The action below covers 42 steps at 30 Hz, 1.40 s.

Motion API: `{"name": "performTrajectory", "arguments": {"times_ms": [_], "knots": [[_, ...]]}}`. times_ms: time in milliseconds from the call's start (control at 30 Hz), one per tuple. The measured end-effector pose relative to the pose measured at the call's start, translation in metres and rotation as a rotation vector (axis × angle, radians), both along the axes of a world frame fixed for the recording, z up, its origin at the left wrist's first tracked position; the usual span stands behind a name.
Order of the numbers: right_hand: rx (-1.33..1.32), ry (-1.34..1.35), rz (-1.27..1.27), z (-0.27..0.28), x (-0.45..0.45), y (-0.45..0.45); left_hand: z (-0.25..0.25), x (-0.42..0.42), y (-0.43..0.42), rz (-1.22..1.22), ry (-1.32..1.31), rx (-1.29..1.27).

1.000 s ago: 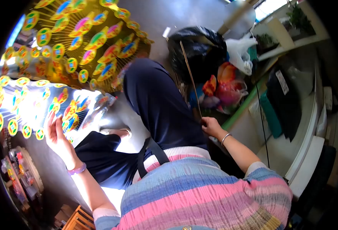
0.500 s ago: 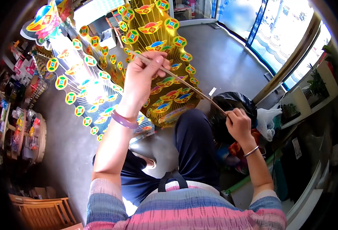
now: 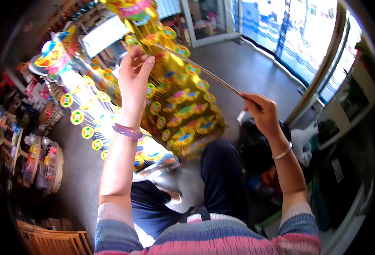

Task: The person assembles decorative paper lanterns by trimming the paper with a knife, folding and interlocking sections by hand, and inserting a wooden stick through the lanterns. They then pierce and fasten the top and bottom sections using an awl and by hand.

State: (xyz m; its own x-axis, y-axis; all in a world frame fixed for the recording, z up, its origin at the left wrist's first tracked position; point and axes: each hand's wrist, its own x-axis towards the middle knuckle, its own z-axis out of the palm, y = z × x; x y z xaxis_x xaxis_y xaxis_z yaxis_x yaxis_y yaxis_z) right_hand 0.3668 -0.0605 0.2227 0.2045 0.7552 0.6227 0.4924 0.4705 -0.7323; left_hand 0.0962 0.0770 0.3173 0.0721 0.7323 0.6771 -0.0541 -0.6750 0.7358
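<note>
My right hand (image 3: 262,114) grips the near end of a thin brown stick (image 3: 204,71), fingers closed round it. The stick slants up and left, its far end by the fingertips of my left hand (image 3: 135,73). That left hand is raised, thumb and fingers apart, with nothing visibly held. Beyond it stands a tall gold foil decoration (image 3: 185,112) printed with colourful ingots and coin shapes along its edges. A similar decoration (image 3: 96,111), bright with glare, stands to its left. Whether the stick's far end touches the gold foil I cannot tell.
A black plastic bag (image 3: 259,142) and a white plastic bag (image 3: 305,142) lie at the right by my knee. Shelves of packaged goods (image 3: 30,157) line the left. A wooden chair (image 3: 53,238) is at lower left. Glass doors (image 3: 306,38) stand at upper right.
My left hand has let go of the stick, and its fingers have spread. My right hand has risen with the stick. The view has shifted, and the gold decoration appears lower.
</note>
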Motion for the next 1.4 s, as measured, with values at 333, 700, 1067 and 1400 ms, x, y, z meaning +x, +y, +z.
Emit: {"name": "performTrajectory", "arguments": {"times_ms": [333,700,1067,1400], "knots": [[0.156,-0.096,-0.196,0.014,0.045,0.045,0.078,-0.020,0.089,0.125,0.152,-0.183],[0.195,-0.214,-0.198,0.045,0.054,0.077,0.083,-0.013,0.112,-0.137,0.050,-0.229],[0.323,-0.276,-0.081,0.087,0.049,0.108,0.083,-0.055,0.073,-0.140,-0.034,-0.203],[0.398,-0.326,0.026,0.097,0.055,0.124,0.074,-0.064,0.069,-0.190,-0.102,-0.103]]}}
